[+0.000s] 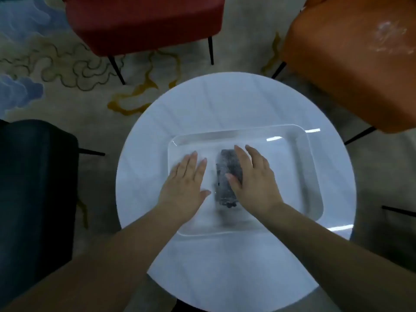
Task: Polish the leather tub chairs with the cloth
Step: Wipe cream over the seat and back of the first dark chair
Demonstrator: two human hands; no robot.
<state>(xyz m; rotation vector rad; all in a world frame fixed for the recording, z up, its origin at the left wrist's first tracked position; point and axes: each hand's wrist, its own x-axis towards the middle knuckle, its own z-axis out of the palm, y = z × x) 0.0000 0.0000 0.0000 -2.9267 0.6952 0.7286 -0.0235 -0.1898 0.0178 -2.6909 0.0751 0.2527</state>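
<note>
A patterned carpet (67,64) with cloud-like swirls in blue and mustard covers the floor. On it stand three tub chairs around a table: a dark one (33,188) at the left edge, a red one (144,21) at the top, and an orange one (351,64) at the upper right, whose seat carries a whitish, scuffed-looking patch. All three have thin black legs.

Between them sits a round white table (225,104), its top glossy and catching streaks of light. On the table rests a white rectangular tray (299,154) with rounded corners and a raised rim, its long side running left to right.

Inside the tray, near its middle, lies the cloth (227,179), a dark grey folded rectangle. Its long axis runs away from the person, from the near rim toward the far rim, tilted only slightly; the near end looks ragged and blurred.

The left hand (186,185) lies flat over the tray floor just left of the cloth, fingers straight and together, holding nothing. The right hand (249,179) lies over the cloth's right edge, fingers extended forward and thumb across the cloth's top; it rests on the fabric rather than curling round it, though motion blur hides the exact contact.
</note>
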